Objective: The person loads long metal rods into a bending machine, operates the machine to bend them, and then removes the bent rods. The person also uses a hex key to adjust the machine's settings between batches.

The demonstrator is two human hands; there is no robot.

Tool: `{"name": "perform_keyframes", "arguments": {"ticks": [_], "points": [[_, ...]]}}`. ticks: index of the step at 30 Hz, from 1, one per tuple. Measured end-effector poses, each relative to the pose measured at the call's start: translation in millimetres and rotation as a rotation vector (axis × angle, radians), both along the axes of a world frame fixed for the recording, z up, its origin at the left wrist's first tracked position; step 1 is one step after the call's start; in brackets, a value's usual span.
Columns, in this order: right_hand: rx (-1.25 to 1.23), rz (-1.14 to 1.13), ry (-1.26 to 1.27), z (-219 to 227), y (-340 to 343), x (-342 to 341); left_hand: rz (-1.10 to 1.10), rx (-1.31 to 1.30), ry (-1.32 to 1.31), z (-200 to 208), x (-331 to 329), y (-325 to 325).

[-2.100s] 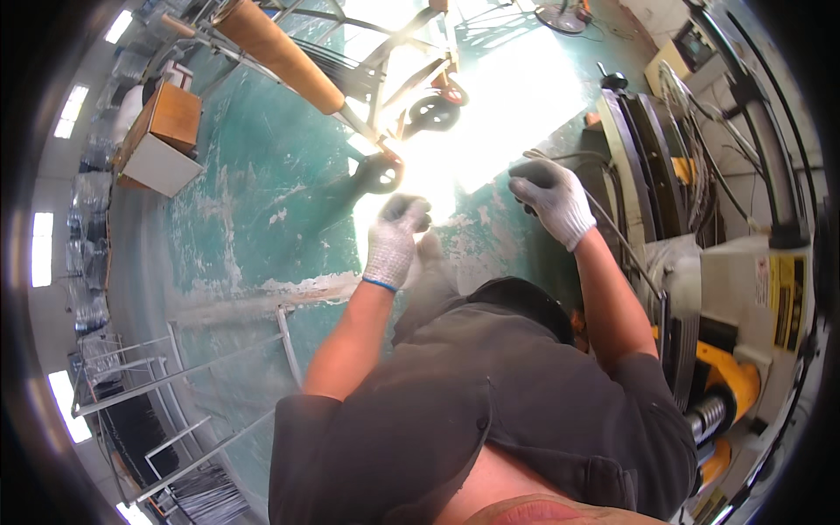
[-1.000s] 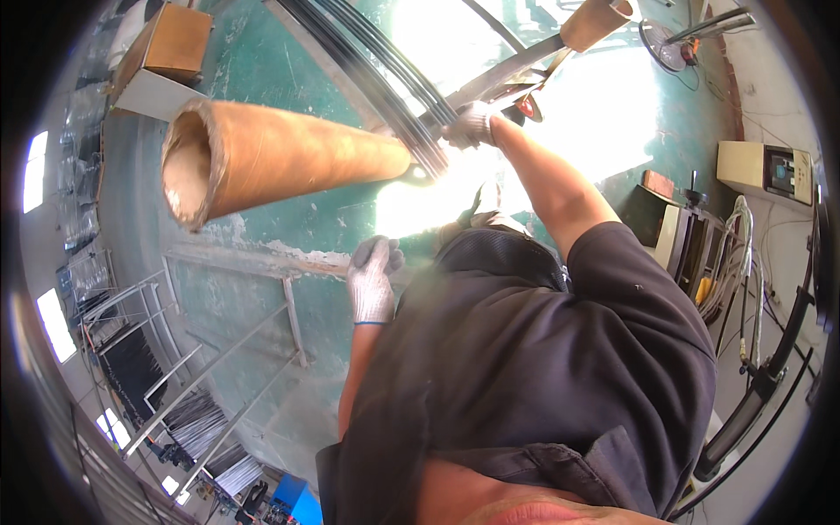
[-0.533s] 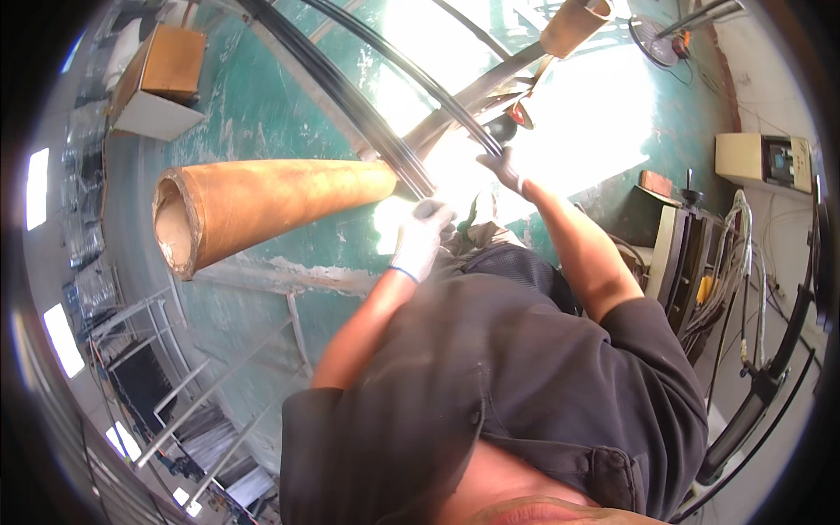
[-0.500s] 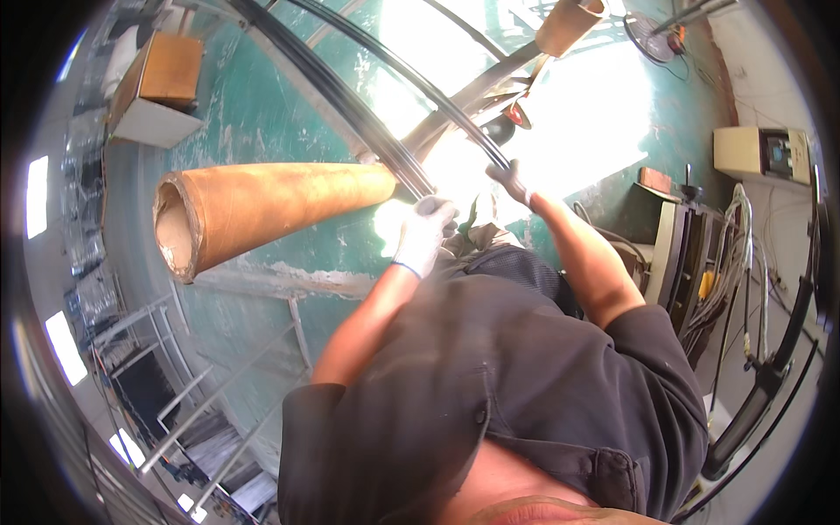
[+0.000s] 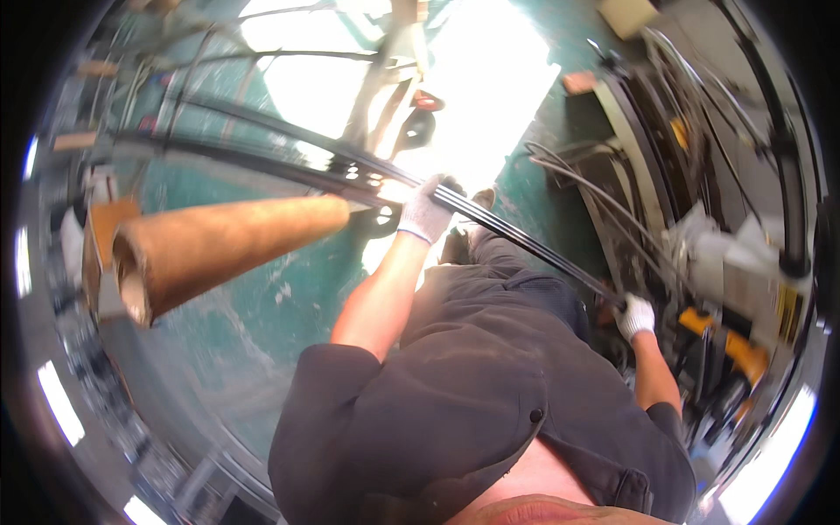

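The green floor (image 5: 254,315) fills most of the frame, scuffed pale in places and washed out by a glare of light at the upper centre. Along the right edge stands a crowd of machinery (image 5: 744,289), grey and yellow, with black frames and hoses curving above it. In the left half a big brown cardboard tube (image 5: 219,249) lies nearly level, its open end toward the left edge and its far end tapering toward the middle of the picture.

Across the frame, from the upper left down to the right of centre, runs a bundle of long black metal rods (image 5: 525,245), thin and slightly bowed by the lens. The person's dark grey shirt (image 5: 490,394) takes up the lower centre.

The left hand (image 5: 429,210), in a white knit glove, is just above centre, its fingers clenched around the rods from below. The right hand (image 5: 636,317), also in a white glove, sits at the right of centre at the low end of the rods, close against the machinery; it appears closed on the rod ends, though the grip itself is small and partly hidden.
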State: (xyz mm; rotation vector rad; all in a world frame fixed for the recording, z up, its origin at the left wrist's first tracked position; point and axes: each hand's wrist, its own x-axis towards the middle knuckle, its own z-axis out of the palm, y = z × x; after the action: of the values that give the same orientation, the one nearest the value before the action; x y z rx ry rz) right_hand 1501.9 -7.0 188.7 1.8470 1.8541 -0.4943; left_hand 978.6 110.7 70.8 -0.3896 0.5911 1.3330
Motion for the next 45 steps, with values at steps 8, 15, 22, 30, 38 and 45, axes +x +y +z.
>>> {"name": "perform_keyframes", "arguments": {"ticks": [8, 15, 22, 30, 38, 45], "points": [[0.612, -0.139, 0.038, -18.0, -87.0, -32.2, -0.427, 0.135, 0.2, 59.5, 88.3, -42.1], [0.621, -0.639, -0.183, 4.6, -263.2, 140.8, -0.198, 0.373, 0.082, 206.9, 90.9, 44.6], [1.839, -1.957, 0.639, -56.1, -406.5, 243.6, -0.679, 0.809, 0.065, 253.7, 290.1, 26.1], [1.819, -1.963, 2.037, 31.1, -350.9, 262.1, -0.974, 0.86, 0.171, 238.1, 479.6, -13.4], [2.191, -1.842, 1.697, 81.8, -340.3, 351.7, -0.811, 1.218, 1.316, 257.9, 497.6, 45.7], [2.019, -1.568, 1.323, 83.1, -291.8, 387.3, -0.647, 1.461, 1.864, 238.6, 538.6, 31.4]]}}
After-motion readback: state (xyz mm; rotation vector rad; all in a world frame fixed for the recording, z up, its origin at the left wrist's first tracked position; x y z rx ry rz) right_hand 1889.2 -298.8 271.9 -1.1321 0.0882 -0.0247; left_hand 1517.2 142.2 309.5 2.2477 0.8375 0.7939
